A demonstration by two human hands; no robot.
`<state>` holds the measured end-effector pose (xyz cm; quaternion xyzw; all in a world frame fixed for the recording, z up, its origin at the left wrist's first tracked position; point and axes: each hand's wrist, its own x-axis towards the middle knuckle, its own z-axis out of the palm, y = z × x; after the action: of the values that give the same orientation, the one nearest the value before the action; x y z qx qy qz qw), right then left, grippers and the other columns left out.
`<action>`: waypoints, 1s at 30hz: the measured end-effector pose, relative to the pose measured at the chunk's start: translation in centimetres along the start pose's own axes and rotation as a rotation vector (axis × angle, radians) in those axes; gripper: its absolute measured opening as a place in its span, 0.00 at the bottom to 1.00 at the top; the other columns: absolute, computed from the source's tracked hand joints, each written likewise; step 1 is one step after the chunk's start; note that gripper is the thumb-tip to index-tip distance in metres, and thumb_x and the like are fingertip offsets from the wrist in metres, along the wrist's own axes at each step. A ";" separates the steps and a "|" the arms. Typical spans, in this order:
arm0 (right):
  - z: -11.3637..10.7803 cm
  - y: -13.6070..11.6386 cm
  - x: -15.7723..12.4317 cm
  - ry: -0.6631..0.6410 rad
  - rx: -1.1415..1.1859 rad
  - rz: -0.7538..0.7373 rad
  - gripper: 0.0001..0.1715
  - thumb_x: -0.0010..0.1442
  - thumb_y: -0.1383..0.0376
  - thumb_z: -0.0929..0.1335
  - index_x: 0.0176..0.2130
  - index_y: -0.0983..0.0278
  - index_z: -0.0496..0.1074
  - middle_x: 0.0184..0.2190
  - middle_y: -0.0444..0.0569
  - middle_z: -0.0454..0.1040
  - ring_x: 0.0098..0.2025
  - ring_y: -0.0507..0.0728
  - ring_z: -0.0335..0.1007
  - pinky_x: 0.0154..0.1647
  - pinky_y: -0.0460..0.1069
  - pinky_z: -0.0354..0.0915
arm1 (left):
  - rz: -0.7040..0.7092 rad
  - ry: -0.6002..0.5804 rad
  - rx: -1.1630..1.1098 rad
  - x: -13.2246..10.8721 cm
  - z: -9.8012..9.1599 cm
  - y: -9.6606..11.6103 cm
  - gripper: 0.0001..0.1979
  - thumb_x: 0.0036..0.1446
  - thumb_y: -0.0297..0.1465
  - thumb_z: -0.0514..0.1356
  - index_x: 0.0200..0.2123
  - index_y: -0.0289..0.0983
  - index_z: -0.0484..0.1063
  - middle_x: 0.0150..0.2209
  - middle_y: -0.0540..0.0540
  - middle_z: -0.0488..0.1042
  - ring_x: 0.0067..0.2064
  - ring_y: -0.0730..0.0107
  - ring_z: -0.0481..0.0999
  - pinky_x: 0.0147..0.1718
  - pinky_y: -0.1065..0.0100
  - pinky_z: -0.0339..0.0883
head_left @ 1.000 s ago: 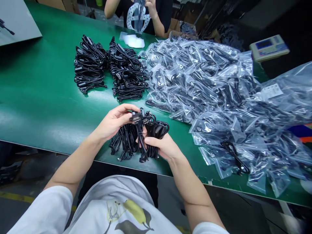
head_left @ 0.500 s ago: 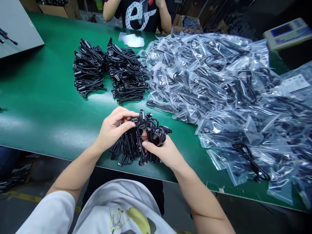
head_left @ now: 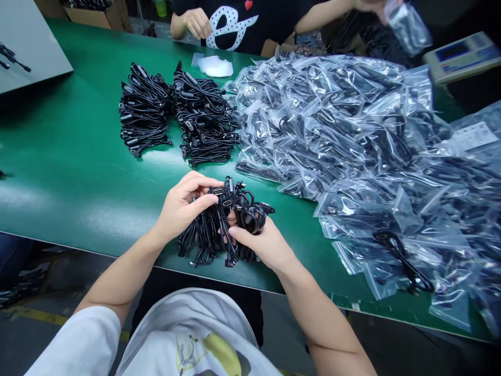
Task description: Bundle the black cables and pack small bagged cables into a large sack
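Black coiled cables [head_left: 200, 237] lie in a heap at the table's near edge, below my hands. My left hand [head_left: 187, 201] pinches one cable by its connector [head_left: 217, 192], thumb in front and fingers behind. Folded black cables [head_left: 250, 218] are gripped in my right hand [head_left: 266, 241], the thumb across them and the other fingers mostly hidden behind. Another connector [head_left: 227, 202] shows between the two hands. How many cables each hand holds is hard to tell.
Two stacks of coiled cables [head_left: 144, 109] lie further back on the green table [head_left: 78, 172]. Bagged cables [head_left: 332, 130] are piled to the right. A co-worker's hand [head_left: 198, 23] is across the table, near white bags [head_left: 215, 66]. A scale [head_left: 464, 57] stands back right.
My hands have barely moved and keep hold of the cables. Across the table, the co-worker has swung one arm out to the right with a clear bag, above the pile near the scale.
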<state>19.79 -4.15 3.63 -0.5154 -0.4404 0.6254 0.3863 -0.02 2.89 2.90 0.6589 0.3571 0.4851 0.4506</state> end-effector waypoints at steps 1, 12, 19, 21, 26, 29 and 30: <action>0.0 0.0 0.0 -0.001 0.005 0.003 0.15 0.53 0.59 0.76 0.40 0.62 0.75 0.38 0.48 0.79 0.39 0.58 0.77 0.48 0.56 0.71 | -0.001 0.002 0.000 0.0 0.0 0.0 0.10 0.57 0.37 0.68 0.43 0.44 0.82 0.36 0.47 0.71 0.38 0.69 0.69 0.38 0.68 0.68; 0.4 0.8 0.6 0.043 0.198 -0.016 0.27 0.40 0.59 0.83 0.38 0.61 0.76 0.36 0.44 0.79 0.38 0.56 0.79 0.47 0.53 0.74 | -0.074 -0.036 -0.264 0.1 0.3 -0.2 0.16 0.59 0.44 0.66 0.47 0.43 0.79 0.35 0.49 0.70 0.34 0.74 0.70 0.34 0.72 0.67; 0.3 0.3 0.1 -0.100 0.306 -0.079 0.18 0.50 0.59 0.80 0.37 0.61 0.74 0.33 0.45 0.78 0.36 0.57 0.80 0.44 0.55 0.76 | -0.346 -0.195 -0.458 0.4 0.5 -0.2 0.17 0.52 0.41 0.72 0.37 0.37 0.74 0.30 0.51 0.71 0.28 0.78 0.69 0.27 0.75 0.65; 0.3 0.4 0.2 -0.107 0.313 -0.069 0.18 0.50 0.59 0.80 0.37 0.61 0.75 0.33 0.45 0.77 0.34 0.56 0.79 0.43 0.54 0.77 | -0.372 -0.193 -0.469 0.3 0.7 -0.1 0.17 0.48 0.38 0.74 0.35 0.37 0.72 0.30 0.51 0.71 0.29 0.77 0.70 0.27 0.75 0.65; 0.1 0.5 0.4 -0.084 0.303 -0.051 0.19 0.49 0.59 0.80 0.38 0.62 0.75 0.34 0.46 0.78 0.32 0.54 0.78 0.42 0.53 0.77 | -0.402 -0.163 -0.458 0.2 1.0 0.2 0.18 0.48 0.39 0.74 0.36 0.37 0.71 0.31 0.51 0.72 0.30 0.76 0.71 0.31 0.73 0.68; 0.1 0.5 0.4 -0.067 0.276 -0.038 0.20 0.48 0.58 0.80 0.38 0.62 0.75 0.35 0.47 0.79 0.32 0.55 0.79 0.43 0.55 0.77 | -0.346 -0.160 -0.412 0.2 0.9 0.3 0.21 0.45 0.41 0.75 0.37 0.38 0.72 0.33 0.50 0.74 0.33 0.73 0.73 0.35 0.70 0.69; 0.1 0.5 0.4 -0.076 0.274 -0.034 0.20 0.48 0.58 0.80 0.38 0.62 0.75 0.35 0.47 0.79 0.33 0.56 0.79 0.42 0.55 0.77 | -0.323 -0.169 -0.405 0.3 0.9 0.3 0.22 0.43 0.42 0.76 0.35 0.38 0.72 0.33 0.50 0.74 0.34 0.72 0.73 0.36 0.69 0.70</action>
<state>19.65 -3.91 3.07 -0.4261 -0.3739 0.6921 0.4468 0.90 2.82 3.13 0.5281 0.3145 0.4115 0.6730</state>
